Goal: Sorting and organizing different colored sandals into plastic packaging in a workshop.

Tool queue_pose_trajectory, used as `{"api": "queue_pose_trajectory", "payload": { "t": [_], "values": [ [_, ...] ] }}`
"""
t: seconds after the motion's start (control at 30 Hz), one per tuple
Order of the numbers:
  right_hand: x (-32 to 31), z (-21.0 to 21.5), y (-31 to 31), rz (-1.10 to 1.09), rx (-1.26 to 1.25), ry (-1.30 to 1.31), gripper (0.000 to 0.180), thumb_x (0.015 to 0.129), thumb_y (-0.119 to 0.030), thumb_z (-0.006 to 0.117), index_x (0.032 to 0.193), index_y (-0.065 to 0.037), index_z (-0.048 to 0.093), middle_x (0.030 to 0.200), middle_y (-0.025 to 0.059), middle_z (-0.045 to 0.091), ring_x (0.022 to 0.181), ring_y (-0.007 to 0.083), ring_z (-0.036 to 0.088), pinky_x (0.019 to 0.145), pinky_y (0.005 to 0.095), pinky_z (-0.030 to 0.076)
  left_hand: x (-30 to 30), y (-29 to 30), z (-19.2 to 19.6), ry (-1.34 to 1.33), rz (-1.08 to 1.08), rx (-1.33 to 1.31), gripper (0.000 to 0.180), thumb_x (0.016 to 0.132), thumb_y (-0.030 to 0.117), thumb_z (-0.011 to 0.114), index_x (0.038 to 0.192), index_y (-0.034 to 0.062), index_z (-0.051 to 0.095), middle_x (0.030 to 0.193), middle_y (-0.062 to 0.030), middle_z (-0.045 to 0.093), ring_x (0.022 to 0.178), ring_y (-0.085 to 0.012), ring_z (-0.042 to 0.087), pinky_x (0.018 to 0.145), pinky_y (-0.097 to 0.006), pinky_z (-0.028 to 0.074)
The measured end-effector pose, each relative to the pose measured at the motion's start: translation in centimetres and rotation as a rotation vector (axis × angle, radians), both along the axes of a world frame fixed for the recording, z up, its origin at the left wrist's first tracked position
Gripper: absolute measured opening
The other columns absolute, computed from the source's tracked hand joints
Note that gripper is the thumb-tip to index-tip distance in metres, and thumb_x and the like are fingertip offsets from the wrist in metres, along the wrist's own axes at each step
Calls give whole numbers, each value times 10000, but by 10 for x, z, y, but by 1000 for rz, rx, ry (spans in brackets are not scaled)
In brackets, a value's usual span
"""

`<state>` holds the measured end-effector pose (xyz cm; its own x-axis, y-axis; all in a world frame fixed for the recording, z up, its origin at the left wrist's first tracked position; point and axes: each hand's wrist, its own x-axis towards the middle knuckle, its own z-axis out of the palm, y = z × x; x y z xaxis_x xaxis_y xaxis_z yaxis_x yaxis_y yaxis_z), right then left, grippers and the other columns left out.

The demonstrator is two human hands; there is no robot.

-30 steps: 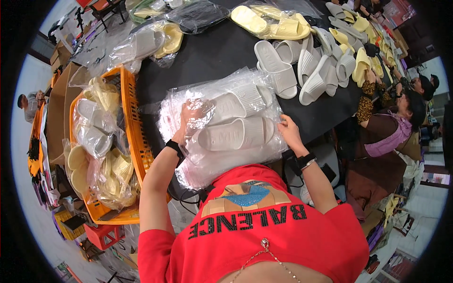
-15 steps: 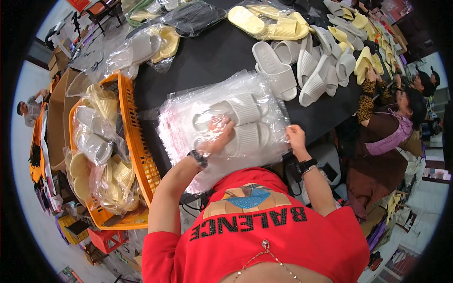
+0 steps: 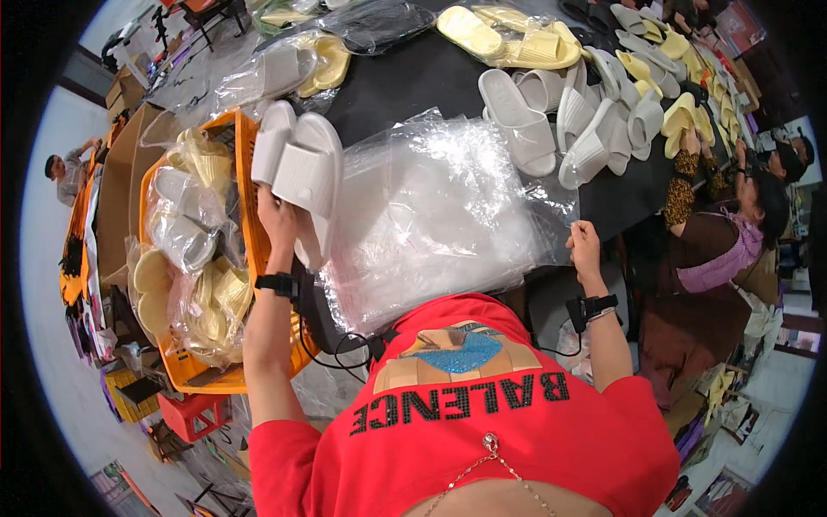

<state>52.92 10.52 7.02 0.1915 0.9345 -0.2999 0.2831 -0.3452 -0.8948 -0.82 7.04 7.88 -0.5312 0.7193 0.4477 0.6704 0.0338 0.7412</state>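
Observation:
My left hand [image 3: 277, 217] is closed on a pair of grey slide slippers [image 3: 312, 164], raised beside the orange basket's right wall. The soles stand on edge, side by side, with ribbed straps showing. My right hand [image 3: 584, 245] pinches the right corner of a clear plastic bag [image 3: 551, 207]. That bag lies at the top of a thick stack of clear bags [image 3: 431, 224] in front of me on the black table [image 3: 379, 99]. Glare hides part of the stack.
An orange basket [image 3: 245, 172] at the left holds bagged cream and grey slippers. Loose grey slippers [image 3: 521, 125] lie at the back right, near bagged yellow ones [image 3: 508, 39]. A person in leopard-print sleeves [image 3: 682, 177] handles yellow slippers at the right.
My left hand has lifted the grey slippers off the bag stack and carried them left toward the basket. My right hand has drawn the bag corner slightly to the right.

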Motion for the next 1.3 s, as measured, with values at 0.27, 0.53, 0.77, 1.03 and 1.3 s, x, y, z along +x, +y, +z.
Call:
{"api": "queue_pose_trajectory", "payload": {
  "t": [0.27, 0.53, 0.77, 1.03, 1.3],
  "values": [
    [-55, -5, 8, 122, 20, 88, 191, 875, -195, 506, 977, -34, 507, 613, -7, 495, 524, 52, 427, 463, 194, 332, 58, 33, 103, -158, -267, 121, 293, 754, 36, 533, 1035, -38, 499, 892, -167, 576, 854, -259, 564, 750, -319, 429],
    [-85, -46, -18, 253, -23, 101, 493, 810, -46, 521, 1246, -42, 290, 687, 43, 544, 595, 100, 490, 575, 247, 409, 194, -6, 3, 415, -685, -444, 272, 675, 93, 552, 921, 14, 465, 818, -169, 527, 836, -342, 509, 717, -424, 417],
    [-75, -52, -19, 304, 47, 33, 487, 780, 14, 523, 1217, -41, 315, 749, 62, 541, 689, 119, 516, 648, 246, 412, 119, -17, -40, 406, -285, -413, 199, 715, 70, 516, 905, 22, 489, 848, -157, 537, 849, -336, 510, 704, -425, 417],
    [-98, -23, -23, 561, 652, -838, 458, 720, -203, 614, 1148, -100, 488, 1127, 155, 465, 1054, 315, 444, 907, 473, 321, 89, 7, 20, 415, -251, -403, 214, 677, 3, 492, 890, 12, 471, 858, -178, 535, 843, -362, 503, 724, -444, 407],
    [-130, -71, -29, 933, 800, -802, 513, 762, -541, 477, 1093, -160, 569, 1162, 116, 489, 1177, 322, 346, 930, 689, 33, 215, 69, -27, 509, -633, -366, 265, 653, 49, 530, 915, 44, 490, 888, -131, 510, 851, -318, 513, 698, -437, 438]
  ]
}}
